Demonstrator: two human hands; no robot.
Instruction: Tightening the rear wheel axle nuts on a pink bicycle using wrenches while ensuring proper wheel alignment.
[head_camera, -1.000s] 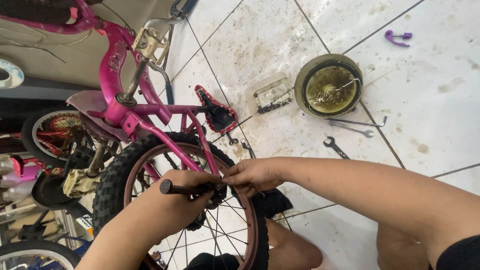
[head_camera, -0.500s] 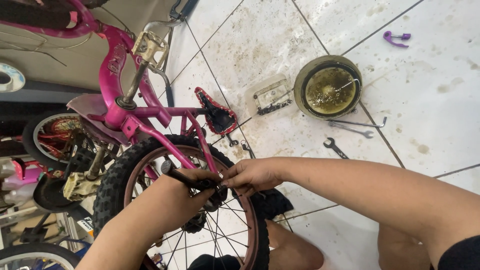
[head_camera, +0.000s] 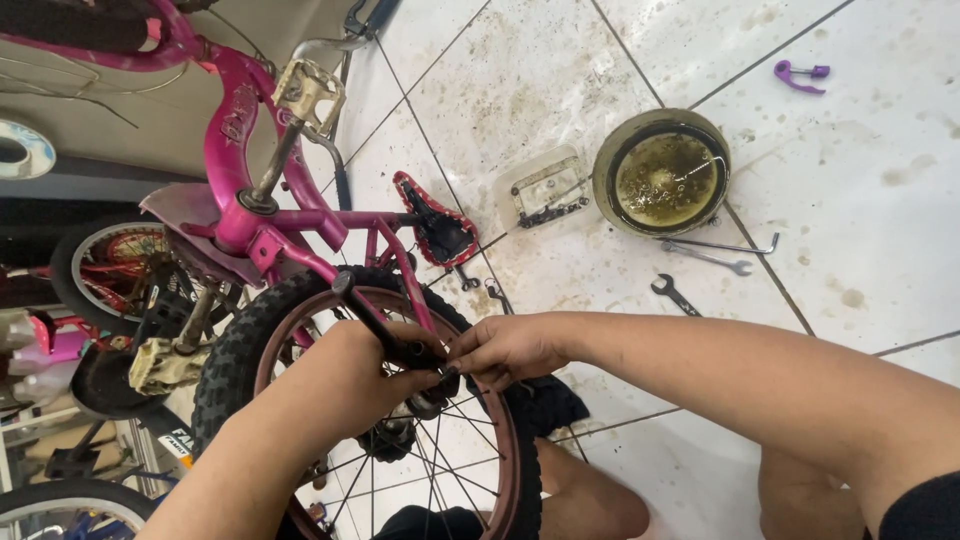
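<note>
**Hands at the hub of an upturned pink bicycle**

Left hand (head_camera: 345, 375), seen from the head camera, is closed in a fist around a dark bar-shaped tool (head_camera: 385, 330). Its long axis runs on a slant from upper left to lower right, the free end poking up past the rim of the rear wheel (head_camera: 300, 330) and the lower end meeting the hub area, where the fingers hide the join. The right hand (head_camera: 505, 348) sits just beside it, fingertips pinched together at the tool's lower end; whether they grip a small part or only the tool cannot be told.

The pink bicycle (head_camera: 235, 170) stands upside down, its red-trimmed saddle (head_camera: 435, 225) resting on the tiled floor (head_camera: 880, 200) and one pale pedal (head_camera: 305, 90) raised. The knobbly tyre curves round both hands on the left and lower sides, so room there is tight; spokes fan out below the wrists. To the right the floor lies open, with things well apart from the hands: a clear plastic tray (head_camera: 545, 190), a round dirty pan (head_camera: 660, 172), an L-shaped rod (head_camera: 725, 246), two spanners (head_camera: 675, 295) and a purple clip (head_camera: 797, 75). At the left edge, other bicycle wheels (head_camera: 100, 265) crowd close to the frame.
</note>
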